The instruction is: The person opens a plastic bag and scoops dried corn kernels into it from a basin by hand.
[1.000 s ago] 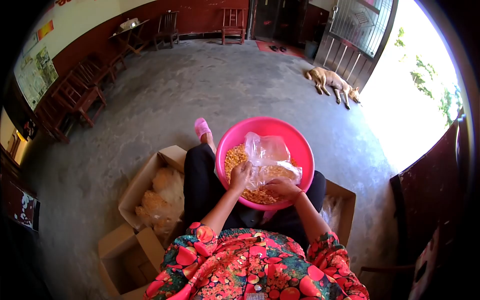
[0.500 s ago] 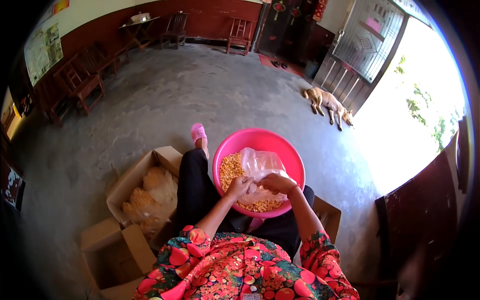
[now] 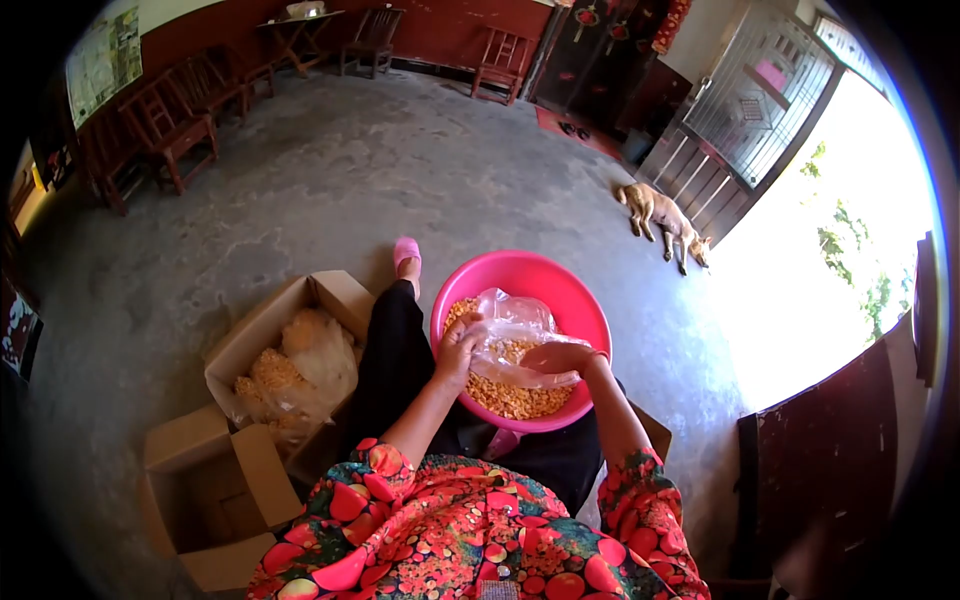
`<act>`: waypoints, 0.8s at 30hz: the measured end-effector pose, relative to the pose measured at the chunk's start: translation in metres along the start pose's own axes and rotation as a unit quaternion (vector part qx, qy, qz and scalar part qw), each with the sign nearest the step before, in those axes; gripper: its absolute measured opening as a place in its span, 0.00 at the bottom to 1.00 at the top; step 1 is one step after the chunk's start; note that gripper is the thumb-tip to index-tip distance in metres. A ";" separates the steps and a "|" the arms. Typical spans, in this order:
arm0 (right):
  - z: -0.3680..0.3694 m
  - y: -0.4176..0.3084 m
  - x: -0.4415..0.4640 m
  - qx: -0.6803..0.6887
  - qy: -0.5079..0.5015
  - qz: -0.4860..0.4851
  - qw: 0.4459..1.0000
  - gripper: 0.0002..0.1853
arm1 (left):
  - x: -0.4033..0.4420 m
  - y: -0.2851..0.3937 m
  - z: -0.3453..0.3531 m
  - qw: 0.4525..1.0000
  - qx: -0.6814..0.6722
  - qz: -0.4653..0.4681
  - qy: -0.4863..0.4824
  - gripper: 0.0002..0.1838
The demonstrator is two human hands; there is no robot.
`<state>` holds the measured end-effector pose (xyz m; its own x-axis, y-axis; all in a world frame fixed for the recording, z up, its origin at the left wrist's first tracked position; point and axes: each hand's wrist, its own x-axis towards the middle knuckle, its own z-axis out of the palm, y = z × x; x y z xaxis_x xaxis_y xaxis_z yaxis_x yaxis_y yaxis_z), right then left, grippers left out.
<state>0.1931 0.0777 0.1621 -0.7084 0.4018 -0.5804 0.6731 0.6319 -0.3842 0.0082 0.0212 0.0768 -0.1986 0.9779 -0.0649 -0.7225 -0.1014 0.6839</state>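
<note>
A pink basin (image 3: 592, 300) rests on my lap with loose yellow-orange pieces (image 3: 520, 402), like corn kernels, in it. Over them lies a clear plastic bag (image 3: 515, 308), its mouth spread apart and some of the pieces showing through it. My left hand (image 3: 457, 352) is closed on the left edge of the bag's mouth. From the right, my right hand (image 3: 560, 357) reaches into the mouth, fingers stretched out and partly covered by the film.
To my left stands an open cardboard box (image 3: 240, 345) with filled plastic bags; nearer me is another open box (image 3: 215, 490). A dog (image 3: 665, 220) lies by the open door (image 3: 750, 100). Wooden chairs (image 3: 170, 130) line the wall.
My hands have moved apart from close together at the bag's edge. The bag's mouth has opened, and my right hand is now inside it. The view has shifted slightly.
</note>
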 end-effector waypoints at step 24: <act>0.097 -0.006 0.015 0.108 0.251 -0.052 0.961 0.15 | -0.010 -0.009 0.001 0.849 0.427 0.254 -0.181 0.35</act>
<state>0.1990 0.0158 0.0856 -0.7506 0.6471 -0.1335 0.5840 0.5553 -0.5921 0.0169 0.0127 0.0722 -0.0128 0.8554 0.5177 0.1707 -0.5083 0.8441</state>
